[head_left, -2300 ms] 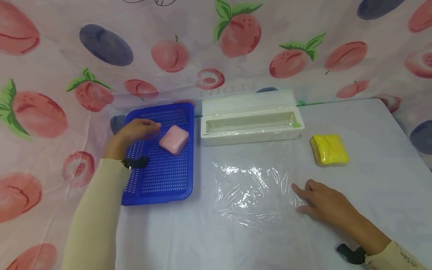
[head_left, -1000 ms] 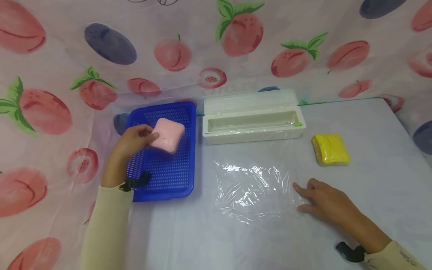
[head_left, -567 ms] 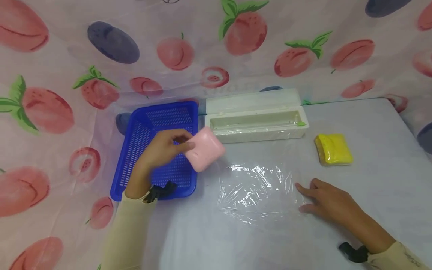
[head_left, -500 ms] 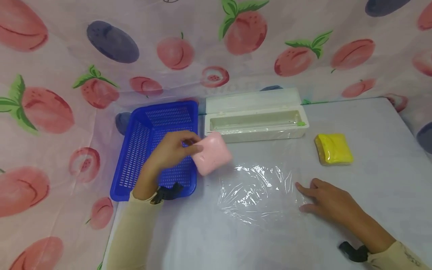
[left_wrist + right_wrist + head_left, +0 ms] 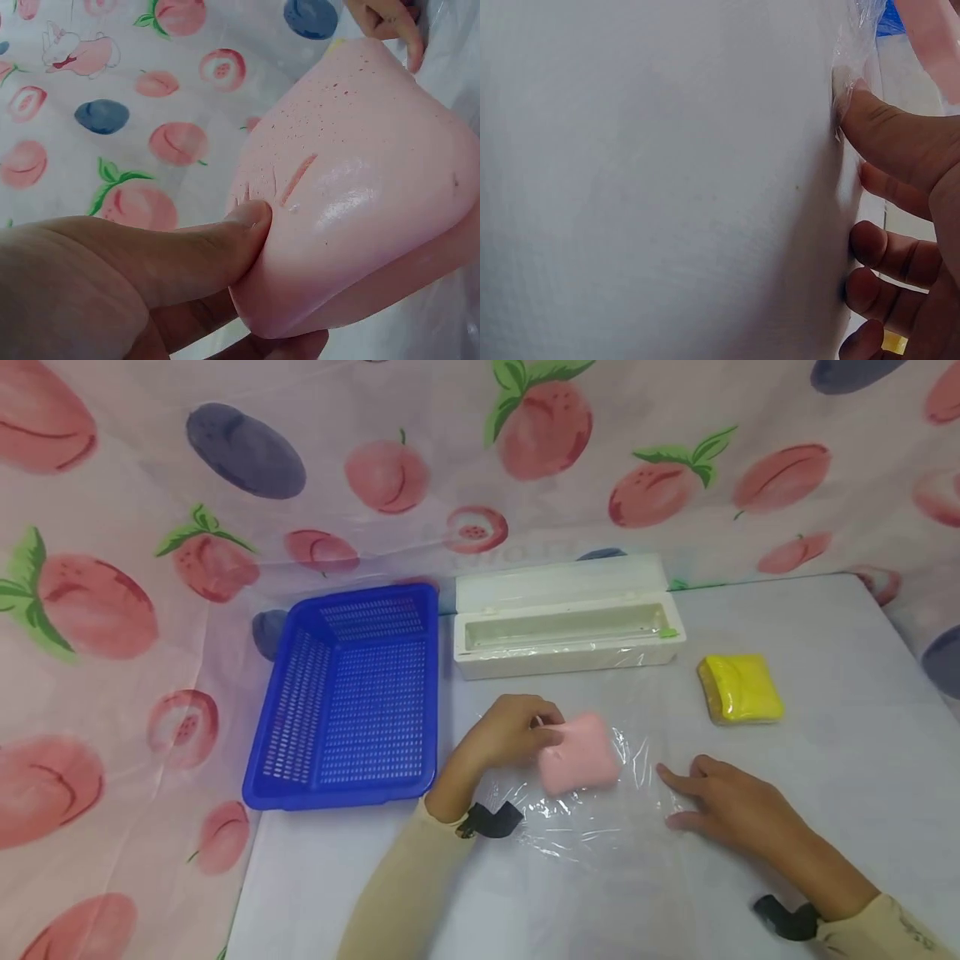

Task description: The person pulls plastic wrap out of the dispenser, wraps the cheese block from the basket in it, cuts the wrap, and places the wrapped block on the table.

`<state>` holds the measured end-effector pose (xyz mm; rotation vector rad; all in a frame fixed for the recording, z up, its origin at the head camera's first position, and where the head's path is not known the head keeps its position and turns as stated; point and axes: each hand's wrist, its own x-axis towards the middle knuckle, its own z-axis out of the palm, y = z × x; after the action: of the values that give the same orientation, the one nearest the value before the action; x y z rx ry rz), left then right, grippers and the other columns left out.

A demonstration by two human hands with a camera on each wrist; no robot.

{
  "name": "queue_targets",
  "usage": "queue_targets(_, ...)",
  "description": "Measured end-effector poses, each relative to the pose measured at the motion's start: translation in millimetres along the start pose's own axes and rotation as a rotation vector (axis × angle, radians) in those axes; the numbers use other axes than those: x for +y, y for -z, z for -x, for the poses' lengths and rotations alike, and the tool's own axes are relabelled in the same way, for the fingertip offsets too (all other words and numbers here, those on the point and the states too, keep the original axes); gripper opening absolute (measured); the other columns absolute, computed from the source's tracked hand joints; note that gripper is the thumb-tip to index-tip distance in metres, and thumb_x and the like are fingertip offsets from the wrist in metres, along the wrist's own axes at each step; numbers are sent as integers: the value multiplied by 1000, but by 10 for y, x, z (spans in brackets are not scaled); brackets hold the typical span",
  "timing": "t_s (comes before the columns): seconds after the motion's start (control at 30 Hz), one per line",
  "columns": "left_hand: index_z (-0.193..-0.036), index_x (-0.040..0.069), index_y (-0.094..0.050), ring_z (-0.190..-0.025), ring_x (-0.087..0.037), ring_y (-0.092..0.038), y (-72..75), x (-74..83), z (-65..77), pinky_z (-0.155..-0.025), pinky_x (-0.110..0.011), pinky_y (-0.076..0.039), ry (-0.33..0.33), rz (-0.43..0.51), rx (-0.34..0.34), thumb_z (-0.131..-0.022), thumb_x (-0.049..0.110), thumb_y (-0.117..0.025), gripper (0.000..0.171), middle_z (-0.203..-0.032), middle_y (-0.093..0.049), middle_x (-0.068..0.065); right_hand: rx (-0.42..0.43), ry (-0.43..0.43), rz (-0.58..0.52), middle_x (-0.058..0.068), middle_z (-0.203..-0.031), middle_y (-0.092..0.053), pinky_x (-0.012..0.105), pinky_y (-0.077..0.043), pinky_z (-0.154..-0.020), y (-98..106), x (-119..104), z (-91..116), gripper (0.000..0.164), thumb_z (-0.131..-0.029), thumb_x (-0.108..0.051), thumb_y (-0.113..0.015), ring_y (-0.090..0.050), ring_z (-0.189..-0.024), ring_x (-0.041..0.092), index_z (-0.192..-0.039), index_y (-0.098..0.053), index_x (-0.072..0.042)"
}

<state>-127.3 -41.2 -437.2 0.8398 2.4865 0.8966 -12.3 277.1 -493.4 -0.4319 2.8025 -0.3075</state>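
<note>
My left hand [image 5: 510, 732] pinches a pink rounded-square block [image 5: 579, 755] by one corner, over a sheet of clear cling film [image 5: 592, 835] on the table. In the left wrist view the block [image 5: 367, 165] is smooth and glossy, with small specks and a short slit; the thumb lies on its face and other fingers are underneath. At the film's right edge rests my right hand [image 5: 735, 806], forefinger and thumb spread apart. The right wrist view shows its thumb [image 5: 885, 131] against the crumpled film edge [image 5: 859, 45]. Whether the block touches the film cannot be told.
A blue plastic basket [image 5: 433, 718] stands on the left. Behind the film is a long white dispenser box [image 5: 570, 658] with its lid raised and a green tab [image 5: 669, 632] at its right end. A yellow film-wrapped block [image 5: 742, 687] lies to the right, before a fruit-print backdrop.
My left hand took hold of the pink block in the blue basket, lifted it out and carried it right, over the film. The right hand has stayed at the film's edge.
</note>
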Motion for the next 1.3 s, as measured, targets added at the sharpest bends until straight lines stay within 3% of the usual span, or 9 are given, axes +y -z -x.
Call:
queue_targets(0.2,-111,14,-77,-91,-13,-62,-168,-75,-118,-80,-22,-48,31,63,-86,-94,21,-72,18,-102,-76,1,-22,0,-21,-4,-88,-51,23,-40,-59,29,5,4,78,-73,-52,-86,-42,-73,9,-141,-62,-22)
queue_targets(0.37,-114,13,-76,-92,-12,-60,-287,-193,-172,-81,-21,-47,46,123,-64,-96,21,-70,20,-104,-75,0,-44,-12,-20,-4,-88,-51,22,-41,-60,35,-12,-12,79,-72,-51,-87,-43,-74,9,-142,-62,-23)
queue_targets(0.53,-119,10,-75,-94,-16,-61,-347,-265,-212,-85,-23,-48,36,102,-9,-99,21,-65,24,-107,-72,-5,-50,-21,-29,-3,-90,-51,23,-41,-60,38,-29,-29,80,-72,-51,-87,-44,-75,10,-143,-61,-24)
queue_targets(0.77,-115,11,-75,-94,-13,-60,-359,-316,-220,-86,-22,-47,1,106,-83,-100,20,-64,21,-106,-72,-3,-33,-20,-23,-3,-90,-51,23,-40,-60,30,-23,-13,79,-72,-51,-87,-44,-75,10,-141,-62,-24)
queue_targets(0.97,-117,12,-75,-98,-14,-62,-410,-348,-220,-89,-24,-48,-10,57,-90,-101,21,-62,23,-107,-72,-3,-18,-9,-17,-3,-90,-51,22,-40,-58,24,-5,-5,79,-71,-52,-87,-43,-75,10,-141,-63,-24)
queue_targets(1.13,-122,13,-73,-101,-15,-63,-463,-361,-218,-93,-26,-49,-7,28,-65,-102,26,-60,27,-109,-71,-2,-13,-3,-22,-4,-90,-51,22,-40,-60,2,12,-13,78,-73,-52,-86,-42,-75,9,-142,-62,-24)
queue_targets(1.3,-133,13,-66,-103,-14,-63,-520,-339,-113,-96,-28,-50,16,31,28,-102,32,-62,37,-117,-70,-3,9,5,-48,-9,-92,-52,20,-42,-64,-35,73,32,74,-79,-50,-83,-43,-77,5,-144,-60,-26)
